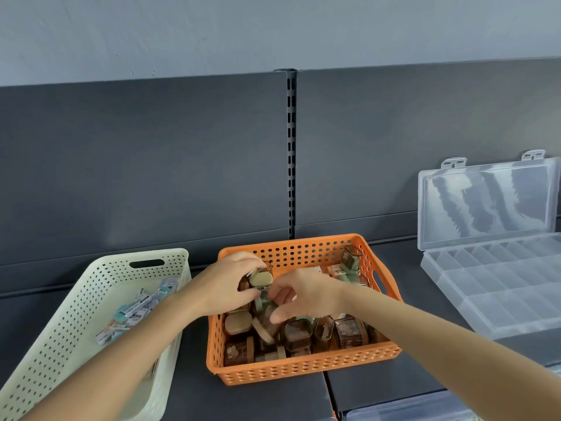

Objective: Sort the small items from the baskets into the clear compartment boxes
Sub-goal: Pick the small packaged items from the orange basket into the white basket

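An orange perforated basket stands in the middle of the dark shelf, filled with several small clear jars with tan lids. My left hand is over the basket's back left corner and grips one small jar by its tan lid. My right hand reaches in beside it with fingers curled around another small clear jar, partly hidden by the fingers. A clear compartment box lies open at the right, its lid propped against the back panel.
A cream perforated basket at the left holds several small flat packets. The shelf's dark back panel rises behind everything. Another clear box shows at the bottom right edge.
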